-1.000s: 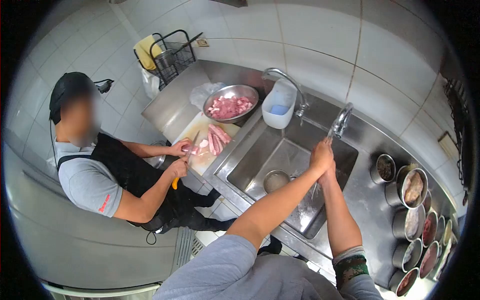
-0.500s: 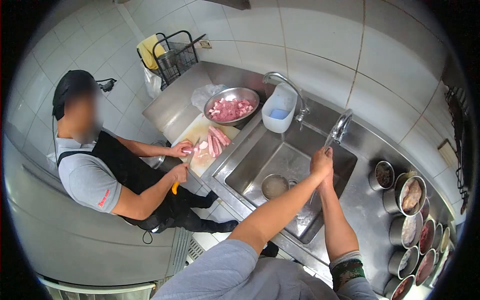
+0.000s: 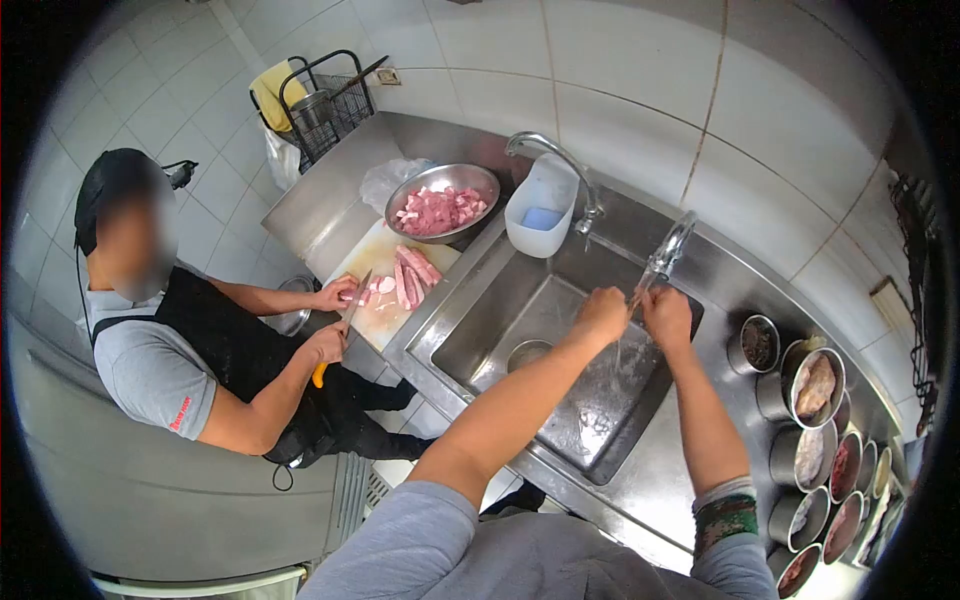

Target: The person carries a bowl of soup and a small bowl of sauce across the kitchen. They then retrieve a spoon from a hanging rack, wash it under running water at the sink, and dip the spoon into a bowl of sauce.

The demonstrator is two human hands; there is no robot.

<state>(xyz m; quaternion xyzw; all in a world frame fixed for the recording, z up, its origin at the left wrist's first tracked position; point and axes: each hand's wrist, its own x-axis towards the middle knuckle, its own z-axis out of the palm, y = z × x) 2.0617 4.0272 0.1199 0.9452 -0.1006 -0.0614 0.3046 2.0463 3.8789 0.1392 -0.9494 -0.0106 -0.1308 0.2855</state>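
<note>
My left hand (image 3: 600, 315) and my right hand (image 3: 667, 314) are side by side under the running tap (image 3: 672, 247), above the steel sink (image 3: 480, 330). Water streams down between them. Neither hand holds anything that I can see; the fingers are loosely curled. A small steel bowl (image 3: 528, 354) sits in the sink basin below my left hand.
To the left a person in a black apron cuts pink meat with a knife (image 3: 350, 312) on a white cutting board (image 3: 375, 320). A steel bowl of meat chunks (image 3: 442, 204) and a white jug (image 3: 540, 205) stand behind. Several round tins (image 3: 800, 385) line the counter at right.
My hands were pressed together under the tap; now they have come apart, side by side. The view has shifted slightly, and the other person keeps slicing.
</note>
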